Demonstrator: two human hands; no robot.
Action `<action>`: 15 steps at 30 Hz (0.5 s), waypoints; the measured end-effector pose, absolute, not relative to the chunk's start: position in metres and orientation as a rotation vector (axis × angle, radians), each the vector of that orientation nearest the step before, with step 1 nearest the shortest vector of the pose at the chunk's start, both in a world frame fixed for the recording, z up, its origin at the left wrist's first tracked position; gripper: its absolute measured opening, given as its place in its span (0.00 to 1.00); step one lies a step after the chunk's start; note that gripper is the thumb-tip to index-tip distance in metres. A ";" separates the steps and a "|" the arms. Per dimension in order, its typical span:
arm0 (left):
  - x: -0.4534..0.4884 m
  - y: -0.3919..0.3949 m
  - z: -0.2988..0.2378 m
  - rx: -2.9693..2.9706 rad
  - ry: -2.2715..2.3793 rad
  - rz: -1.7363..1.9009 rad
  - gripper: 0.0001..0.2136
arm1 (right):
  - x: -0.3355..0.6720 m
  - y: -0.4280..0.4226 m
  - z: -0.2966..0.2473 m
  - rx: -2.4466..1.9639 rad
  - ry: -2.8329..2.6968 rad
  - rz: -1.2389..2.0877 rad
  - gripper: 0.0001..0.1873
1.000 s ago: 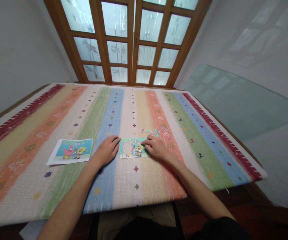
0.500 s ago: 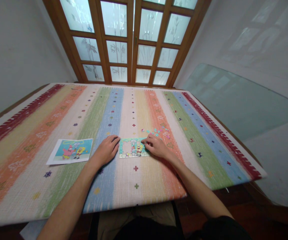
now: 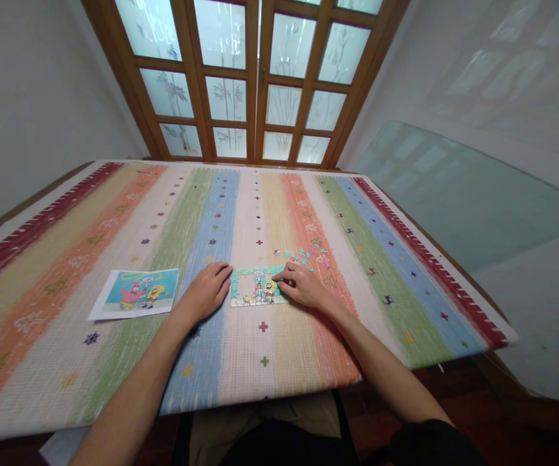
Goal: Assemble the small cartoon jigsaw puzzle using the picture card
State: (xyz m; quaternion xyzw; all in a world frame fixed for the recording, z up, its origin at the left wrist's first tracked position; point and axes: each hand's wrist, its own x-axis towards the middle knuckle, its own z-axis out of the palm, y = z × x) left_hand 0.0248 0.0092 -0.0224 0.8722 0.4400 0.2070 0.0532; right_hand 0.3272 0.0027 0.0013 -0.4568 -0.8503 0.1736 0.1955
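Observation:
A small, partly assembled jigsaw puzzle (image 3: 254,288) with a cartoon picture lies on the striped tablecloth (image 3: 240,362); a blank gap shows in its left half. My left hand (image 3: 207,291) rests flat against the puzzle's left edge, fingers stretched out. My right hand (image 3: 300,285) lies on the puzzle's right end, fingers curled with the fingertips pressing on a spot there; whether a piece sits under them is hidden. Several loose puzzle pieces (image 3: 308,254) are scattered just beyond my right hand.
A printed reference picture (image 3: 136,293) of the same cartoon lies to the left of my left hand. Wooden doors with frosted glass panes (image 3: 254,77) stand behind the table. A glass sheet (image 3: 454,194) leans against the right wall. The table's near edge is by my lap.
My right hand has crept slightly left along the puzzle's right end. My left hand has stayed put.

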 end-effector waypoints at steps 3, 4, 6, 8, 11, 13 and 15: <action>0.025 0.009 -0.022 2.643 1.344 0.633 0.16 | 0.328 0.002 0.000 -1.277 -2.389 0.480 0.13; 0.025 0.009 -0.022 2.639 1.345 0.635 0.16 | 0.329 0.002 0.000 -1.275 -2.392 0.470 0.13; 0.025 0.009 -0.022 2.631 1.342 0.642 0.16 | 0.329 0.002 0.000 -1.277 -2.396 0.452 0.13; 0.025 0.010 -0.022 2.627 1.338 0.645 0.16 | 0.330 0.002 -0.001 -1.287 -2.403 0.442 0.13; 0.025 0.010 -0.023 2.634 1.336 0.644 0.16 | 0.329 0.000 -0.003 -1.311 -2.424 0.411 0.14; 0.024 0.011 -0.024 2.641 1.337 0.639 0.16 | 0.328 -0.001 -0.004 -1.323 -2.454 0.375 0.16; 0.024 0.011 -0.024 2.641 1.338 0.639 0.16 | 0.327 -0.003 -0.005 -1.338 -2.484 0.331 0.16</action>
